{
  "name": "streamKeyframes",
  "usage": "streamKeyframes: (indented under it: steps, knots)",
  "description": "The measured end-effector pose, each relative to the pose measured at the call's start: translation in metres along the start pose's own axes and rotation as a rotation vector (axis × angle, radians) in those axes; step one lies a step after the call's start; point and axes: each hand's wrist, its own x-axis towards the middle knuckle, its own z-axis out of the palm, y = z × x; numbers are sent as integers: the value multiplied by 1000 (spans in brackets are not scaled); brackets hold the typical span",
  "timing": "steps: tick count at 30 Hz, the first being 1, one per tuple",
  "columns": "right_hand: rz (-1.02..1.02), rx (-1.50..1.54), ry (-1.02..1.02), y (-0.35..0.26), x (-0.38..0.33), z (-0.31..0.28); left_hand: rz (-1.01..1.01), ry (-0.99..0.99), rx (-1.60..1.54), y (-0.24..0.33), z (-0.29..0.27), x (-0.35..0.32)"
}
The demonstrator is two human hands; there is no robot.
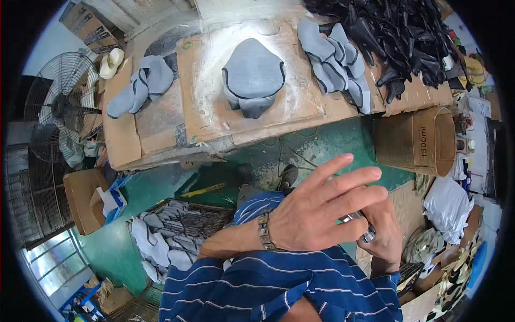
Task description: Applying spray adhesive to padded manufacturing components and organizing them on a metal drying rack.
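The bench (pixel 161 134) lies across the far side, topped with cardboard sheets. A grey shaped piece (pixel 253 80) sits at its centre on a dusty cardboard panel. A second grey piece (pixel 140 86) lies to the far left, a stack of grey pieces (pixel 335 61) to the far right, and a heap of black pieces (pixel 397 37) beyond that. A brown cylindrical container (pixel 421 142) stands at the right, below the bench edge. A crate of grey pieces (pixel 166 236) rests on the green floor (pixel 161 185) at near left; a floor fan (pixel 59 107) stands at far left.

The left hand (pixel 316 212) is raised over the lap, fingers extended and spread, lying across the right hand (pixel 383 233). A metal bracelet (pixel 263 231) circles the left wrist. The right hand's fingers curl closed around a small metal object (pixel 362 225), mostly hidden; its type cannot be determined. Nothing lies between the hands and the bench.
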Motion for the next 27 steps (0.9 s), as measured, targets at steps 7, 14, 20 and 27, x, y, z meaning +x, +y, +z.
streamKeyframes:
  steps: [7, 14, 20, 27]
  knots:
    - [-13, -27, 11, 8, 0, 7, -68, 36, -219, 1, 7, 0]
    - [0, 41, -49, 21, 10, 8, -74, -65, -94, -7, 13, 2]
    - [-36, 36, -55, 23, 10, 16, -33, -54, -27, -10, 16, -1]
    - [59, 90, 16, 17, 4, 11, -43, -80, -85, 1, 14, -11]
